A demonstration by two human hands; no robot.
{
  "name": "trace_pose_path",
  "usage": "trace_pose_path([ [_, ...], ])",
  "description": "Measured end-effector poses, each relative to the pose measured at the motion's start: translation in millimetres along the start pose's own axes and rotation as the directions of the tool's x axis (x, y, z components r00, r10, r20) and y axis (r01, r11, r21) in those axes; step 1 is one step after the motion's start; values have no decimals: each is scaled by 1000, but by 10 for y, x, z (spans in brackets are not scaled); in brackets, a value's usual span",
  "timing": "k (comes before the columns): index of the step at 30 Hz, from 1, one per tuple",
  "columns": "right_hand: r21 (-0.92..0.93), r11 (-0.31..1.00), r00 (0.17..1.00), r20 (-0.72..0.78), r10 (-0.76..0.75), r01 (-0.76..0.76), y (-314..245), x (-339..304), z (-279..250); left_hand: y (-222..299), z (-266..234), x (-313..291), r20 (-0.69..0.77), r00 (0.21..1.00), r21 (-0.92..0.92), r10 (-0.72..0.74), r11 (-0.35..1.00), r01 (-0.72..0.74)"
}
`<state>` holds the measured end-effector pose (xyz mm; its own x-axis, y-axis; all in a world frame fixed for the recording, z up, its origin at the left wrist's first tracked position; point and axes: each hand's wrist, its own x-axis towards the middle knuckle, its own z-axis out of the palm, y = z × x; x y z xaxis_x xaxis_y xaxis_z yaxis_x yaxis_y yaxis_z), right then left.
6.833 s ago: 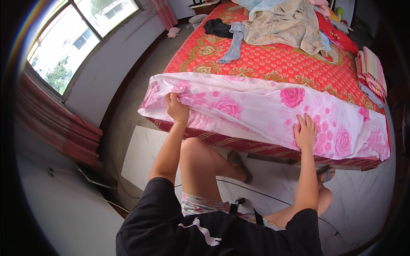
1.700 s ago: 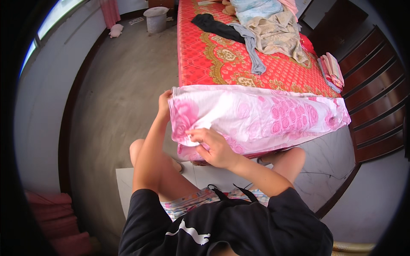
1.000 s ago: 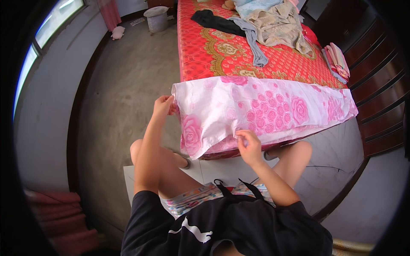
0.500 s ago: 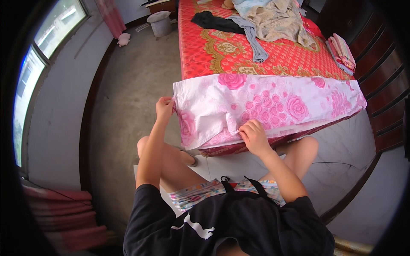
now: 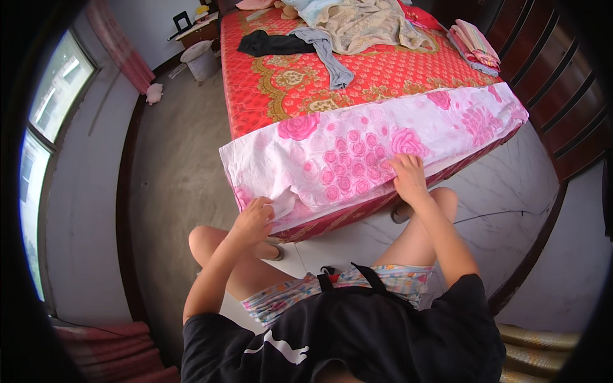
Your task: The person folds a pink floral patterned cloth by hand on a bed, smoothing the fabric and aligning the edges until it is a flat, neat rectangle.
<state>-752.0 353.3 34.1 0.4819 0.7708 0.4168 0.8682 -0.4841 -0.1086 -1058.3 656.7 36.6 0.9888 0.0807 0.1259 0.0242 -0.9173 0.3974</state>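
While the person is standing at the foot of the bed (image 5: 268, 96), both hands are working on a pink flowered sheet (image 5: 357, 150) that is lying folded across the near end of the mattress and hanging over its edge. From the picture's middle, the sheet is stretching from about nine o'clock to two o'clock, with its left corner drooping lowest.

The left hand (image 5: 254, 220) is sitting at about eight o'clock, its fingers closing around the sheet's lower left corner and pinching the cloth between thumb and fingers. The right hand (image 5: 407, 179) is lying at about three o'clock, palm down and fingers spread flat on the sheet's lower hem; it is pressing rather than clasping, and whether any cloth is caught under the fingers cannot be told.

Behind the sheet, at twelve o'clock, the red patterned bedcover (image 5: 287, 83) is showing, and a heap of clothes (image 5: 364, 25) is resting on it toward the far end, a grey garment (image 5: 329, 57) and a black one (image 5: 274, 43) trailing out beside it. Folded cloths (image 5: 476, 41) are lying at one o'clock by the bed's right edge. A bucket (image 5: 201, 59) is standing on the floor at eleven o'clock, just beside the bed, and a window (image 5: 45, 127) is curving along nine o'clock.
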Motion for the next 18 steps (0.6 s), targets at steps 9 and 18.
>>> trace_pose_path([
  [9, 102, 986, 935, -317, 157, -131, 589, 152, -593, 223, -995, -118, -120, 954, -139, -276, 956, 259],
  [18, 162, 976, 984, 124, 129, -148, 632, -404, -250, 54, -648, -314, 288, 838, 417, -463, 849, 325],
])
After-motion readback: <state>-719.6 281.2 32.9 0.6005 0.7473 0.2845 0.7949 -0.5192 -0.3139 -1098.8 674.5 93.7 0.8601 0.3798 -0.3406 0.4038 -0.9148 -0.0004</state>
